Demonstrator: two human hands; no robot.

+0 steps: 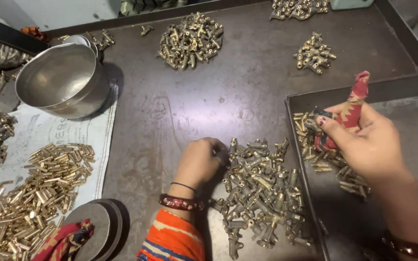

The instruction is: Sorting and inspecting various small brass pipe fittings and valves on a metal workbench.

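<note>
My left hand (200, 160) rests fingers-down at the left edge of a heap of brass fittings (262, 191) on the dark metal table, its fingertips curled among the nearest pieces. My right hand (366, 140) hovers over a dark metal tray (412, 108) at the right. A red patterned cloth (351, 110) is wrapped round its forefinger, and it pinches a small brass part (311, 126) above a scatter of small brass pins (325, 162) in the tray's left corner.
A steel bowl (61, 79) stands at the left on a printed paper sheet (44, 133) bearing brass tubes (30, 193). More fitting heaps (192, 38) (314, 53) lie at the back. Round metal discs (97, 227) and another red cloth (64, 240) sit near the front.
</note>
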